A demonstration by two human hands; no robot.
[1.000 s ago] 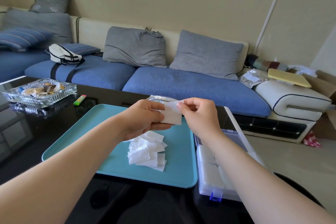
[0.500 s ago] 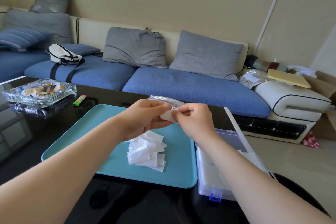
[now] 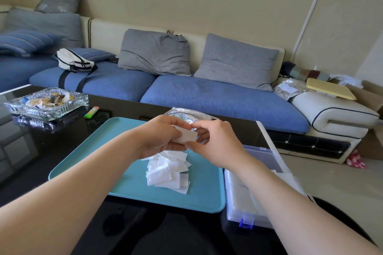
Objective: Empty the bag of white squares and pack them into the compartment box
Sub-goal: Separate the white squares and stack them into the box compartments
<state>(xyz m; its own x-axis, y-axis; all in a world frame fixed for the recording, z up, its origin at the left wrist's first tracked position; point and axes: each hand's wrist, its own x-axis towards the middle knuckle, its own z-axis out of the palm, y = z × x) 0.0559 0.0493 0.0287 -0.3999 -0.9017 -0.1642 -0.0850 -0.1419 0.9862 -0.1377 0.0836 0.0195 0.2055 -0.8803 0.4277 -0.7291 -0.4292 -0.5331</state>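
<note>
Evidently mid-sort. Found one square (image 3: 186,136) pinched between both hands, above the far half of the tray (image 3: 93,151): left hand (image 3: 159,136) curled around its near end, right hand (image 3: 217,143) nipping its other end between thumb and fingertips. Held up clear of the pile (image 3: 167,170), probably to peel a single piece free or to flatten it before packing; could not tell which, nor rule out a second piece stuck behind.

Saw the pile lying loose and overlapping mid-tray, directly below the hands; judged tipped there to stay gathered and off the glossy black table (image 3: 41,161). Noted the bag (image 3: 184,115), silvery and flattened, just beyond the hands at the tray's far edge, out of the working path; looked emptied, though partly hidden by fingers.

Found the box (image 3: 244,198) close against the tray's right side, lid apparently open, placed for a short carry by the right hand. Seemed already part-filled with white; too hazy through the clear wall, and too covered by the right forearm, to count. Plenty left on the tray, so judged midway at best.

Next, probably: across to the box, then laid flat into a compartment. Thin and floppy, so likely to cling or slide if dropped carelessly.

Far left on the table, well apart: a glass dish (image 3: 47,101) and a lighter (image 3: 92,112).
</note>
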